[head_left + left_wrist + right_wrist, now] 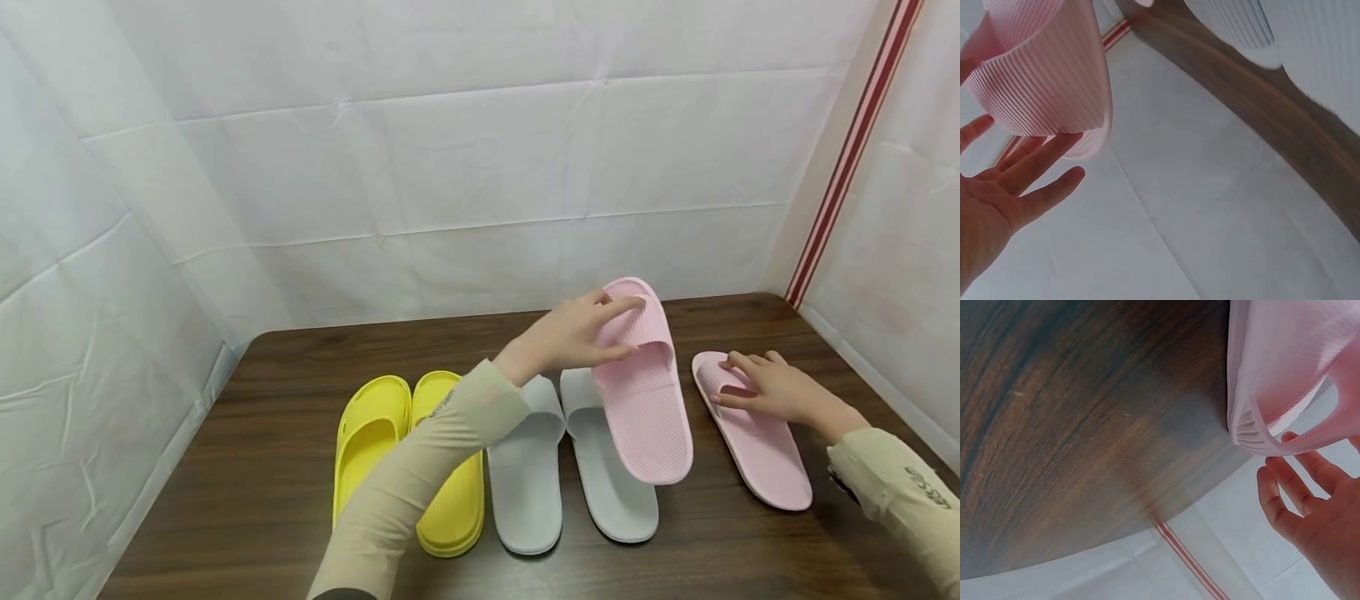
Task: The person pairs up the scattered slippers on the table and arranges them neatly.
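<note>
My left hand [573,333] grips a pink slipper [648,417] by its ribbed strap, with the thumb near the strap's rear edge and fingers toward the toe. This slipper is tilted up above the table and covers part of a grey slipper [615,492]. In the left wrist view the ribbed pink strap [1047,81] fills the upper left, fingertips against it. Farther right, my right hand [783,387] holds the strap of the other pink slipper [772,467], which lies slanted on the table. The right wrist view shows fingers at its strap [1297,447]; the thumb is hidden there.
Left of the pink slippers lie a second grey slipper [525,500] and two yellow slippers [367,442], one partly behind my left sleeve. All rest on a dark wooden table [247,467]. White sheeting [480,167] hangs behind and at both sides; a red-striped band [855,150] runs down the right corner.
</note>
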The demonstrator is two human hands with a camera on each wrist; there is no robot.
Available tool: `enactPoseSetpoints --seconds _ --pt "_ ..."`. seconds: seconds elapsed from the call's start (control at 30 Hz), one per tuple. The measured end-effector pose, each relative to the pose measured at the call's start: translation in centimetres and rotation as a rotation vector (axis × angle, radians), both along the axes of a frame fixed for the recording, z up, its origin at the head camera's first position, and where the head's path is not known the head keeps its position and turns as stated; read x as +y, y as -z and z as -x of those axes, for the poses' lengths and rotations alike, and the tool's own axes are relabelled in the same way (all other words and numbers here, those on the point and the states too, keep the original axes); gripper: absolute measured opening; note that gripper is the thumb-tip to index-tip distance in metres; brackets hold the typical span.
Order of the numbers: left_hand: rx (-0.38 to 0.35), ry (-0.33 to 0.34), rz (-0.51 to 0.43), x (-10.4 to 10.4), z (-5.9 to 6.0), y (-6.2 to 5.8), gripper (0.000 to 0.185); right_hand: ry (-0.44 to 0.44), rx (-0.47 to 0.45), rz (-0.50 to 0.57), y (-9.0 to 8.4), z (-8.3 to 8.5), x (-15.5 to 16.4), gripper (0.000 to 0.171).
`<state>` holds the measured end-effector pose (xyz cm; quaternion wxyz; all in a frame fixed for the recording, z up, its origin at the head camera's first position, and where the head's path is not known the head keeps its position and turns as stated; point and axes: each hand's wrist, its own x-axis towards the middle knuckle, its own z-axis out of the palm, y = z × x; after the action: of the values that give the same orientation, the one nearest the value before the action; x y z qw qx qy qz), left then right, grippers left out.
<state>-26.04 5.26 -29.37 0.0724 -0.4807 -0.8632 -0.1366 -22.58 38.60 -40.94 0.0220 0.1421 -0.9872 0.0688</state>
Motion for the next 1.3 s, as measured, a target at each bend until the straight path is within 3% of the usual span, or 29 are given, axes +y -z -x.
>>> enactPoseSetpoints --seconds 0.47,0.67,0.93,1.13,1.3 --pt "-0.154 0.052 0.026 4.8 -0.4 2.7 0.06 -0.021 0.011 0.01 0.0 0.1 0.2 0.056" --pt "-0.168 0.031 0.053 6.1 -0.4 4.0 0.059 -0.028 0.021 0.008 0.0 0.2 0.6 0.053" --pt "-0.066 0.006 0.142 7.1 -0.4 6.2 0.056 -0.043 0.043 0.008 -0.2 0.0 0.4 0.051" --pt "-0.035 -0.031 0.167 7.6 -0.6 7.4 0.053 -0.036 0.052 0.007 -0.1 0.0 0.4 0.048" --pt "0.004 -0.067 0.249 8.3 -1.0 8.3 0.05 -0.023 0.046 0.006 -0.1 0.1 0.6 0.049"
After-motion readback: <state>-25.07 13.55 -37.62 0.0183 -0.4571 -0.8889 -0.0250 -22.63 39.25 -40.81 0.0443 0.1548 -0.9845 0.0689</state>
